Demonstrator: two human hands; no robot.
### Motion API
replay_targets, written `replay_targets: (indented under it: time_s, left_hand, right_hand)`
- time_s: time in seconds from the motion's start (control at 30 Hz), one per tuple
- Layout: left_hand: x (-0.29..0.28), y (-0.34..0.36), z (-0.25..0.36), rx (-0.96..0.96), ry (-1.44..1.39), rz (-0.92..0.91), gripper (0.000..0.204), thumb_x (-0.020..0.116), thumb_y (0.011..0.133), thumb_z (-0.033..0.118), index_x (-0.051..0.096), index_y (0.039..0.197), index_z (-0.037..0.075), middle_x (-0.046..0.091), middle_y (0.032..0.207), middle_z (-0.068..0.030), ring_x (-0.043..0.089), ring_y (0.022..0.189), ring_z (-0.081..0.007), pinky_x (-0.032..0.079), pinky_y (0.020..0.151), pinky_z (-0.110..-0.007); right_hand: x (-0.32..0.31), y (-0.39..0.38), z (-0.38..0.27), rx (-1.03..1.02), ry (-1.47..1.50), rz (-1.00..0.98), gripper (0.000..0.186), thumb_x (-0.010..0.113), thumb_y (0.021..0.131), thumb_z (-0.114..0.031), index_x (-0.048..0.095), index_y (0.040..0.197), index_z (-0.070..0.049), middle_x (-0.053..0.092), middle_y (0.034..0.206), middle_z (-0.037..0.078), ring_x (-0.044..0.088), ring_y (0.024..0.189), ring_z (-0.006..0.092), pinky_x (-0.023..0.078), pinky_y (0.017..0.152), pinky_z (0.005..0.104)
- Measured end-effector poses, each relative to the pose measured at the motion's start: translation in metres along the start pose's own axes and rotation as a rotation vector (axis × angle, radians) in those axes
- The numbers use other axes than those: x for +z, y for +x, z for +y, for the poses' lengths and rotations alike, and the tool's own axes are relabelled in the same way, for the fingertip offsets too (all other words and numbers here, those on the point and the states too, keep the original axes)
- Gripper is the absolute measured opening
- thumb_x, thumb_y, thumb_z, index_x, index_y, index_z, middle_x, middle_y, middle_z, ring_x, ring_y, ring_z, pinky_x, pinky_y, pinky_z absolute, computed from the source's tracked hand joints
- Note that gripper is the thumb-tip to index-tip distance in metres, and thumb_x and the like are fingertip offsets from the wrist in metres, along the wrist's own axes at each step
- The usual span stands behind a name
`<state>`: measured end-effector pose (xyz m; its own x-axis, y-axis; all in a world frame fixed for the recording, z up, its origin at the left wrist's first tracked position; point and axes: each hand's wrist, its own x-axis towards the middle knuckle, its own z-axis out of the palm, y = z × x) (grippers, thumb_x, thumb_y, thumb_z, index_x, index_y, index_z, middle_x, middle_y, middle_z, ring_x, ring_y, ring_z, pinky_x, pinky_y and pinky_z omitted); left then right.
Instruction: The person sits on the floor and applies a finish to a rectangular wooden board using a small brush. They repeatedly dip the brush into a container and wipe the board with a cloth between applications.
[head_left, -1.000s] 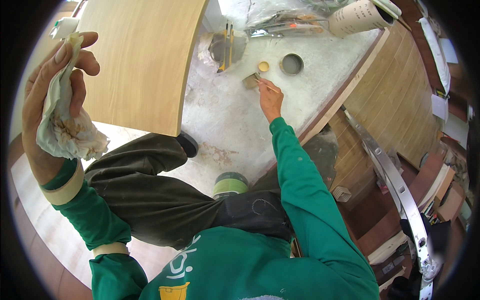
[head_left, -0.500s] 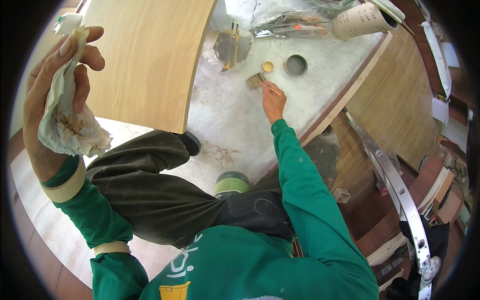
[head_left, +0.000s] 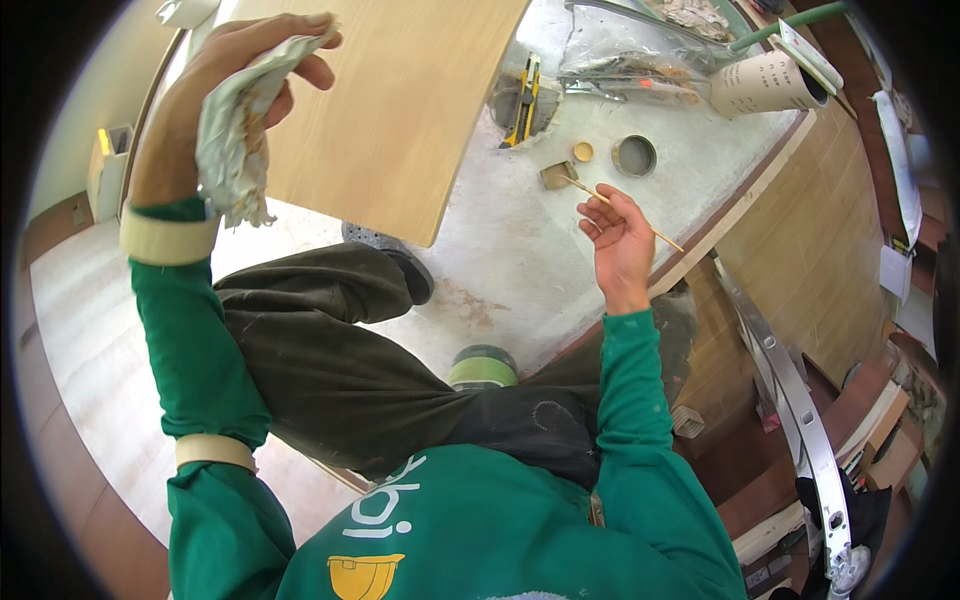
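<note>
The left hand is clamped on a soft, crumpled rag; the right hand pinches a thin, light brush, probably best gripped mid-handle.

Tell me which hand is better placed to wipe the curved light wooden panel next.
Left, probably. The left hand holds the crumpled stained rag against the curved light wooden panel; the right hand holds a thin wooden stick away from it.

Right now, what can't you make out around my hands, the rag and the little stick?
- Left hand: palm hidden by the rag, head view.
- Stick: its middle is hidden by the right hand; whether the tip touches the small block is too small to tell.
- Open tin: contents too small.
- Wood panel: top cut off by the picture edge.
</note>
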<state>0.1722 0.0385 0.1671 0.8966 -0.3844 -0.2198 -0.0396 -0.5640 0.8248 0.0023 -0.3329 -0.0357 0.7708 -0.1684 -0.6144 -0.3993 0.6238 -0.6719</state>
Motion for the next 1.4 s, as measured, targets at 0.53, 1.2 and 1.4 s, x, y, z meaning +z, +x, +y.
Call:
replay_targets:
  time_s: [0.53,1.2,1.4]
  left_hand:
    - [0.021,0.004,-0.020,0.015,-0.170,-0.131,0.016,0.058,0.097,0.012,0.064,0.102,-0.001,0.069,0.090,-0.0094,0.069,0.079,-0.0148,0.054,0.065,-0.024]
    - [0.033,-0.002,-0.035,0.101,-0.353,0.054,0.021,0.051,0.100,0.014,0.064,0.087,0.003,0.071,0.079,-0.0094,0.067,0.071,-0.0133,0.053,0.064,-0.024]
    - [0.015,0.003,-0.020,-0.008,-0.069,-0.138,0.019,0.055,0.098,0.015,0.064,0.087,0.003,0.072,0.079,-0.0102,0.067,0.068,-0.0132,0.053,0.061,-0.025]
  right_hand:
    - [0.087,-0.060,-0.012,-0.107,-0.198,-0.557,0.018,0.056,0.084,-0.005,0.068,0.092,0.004,0.071,0.088,0.018,0.072,0.098,0.0341,0.054,0.091,0.0422]
    - [0.103,-0.066,0.000,-0.253,-0.303,-0.570,0.009,0.059,0.082,0.004,0.067,0.086,0.003,0.070,0.081,0.011,0.073,0.098,0.0301,0.051,0.085,0.0300]
    - [0.111,-0.072,0.001,-0.294,-0.368,-0.586,0.008,0.060,0.084,0.004,0.067,0.089,0.003,0.073,0.088,0.016,0.072,0.096,0.0261,0.051,0.083,0.0277]
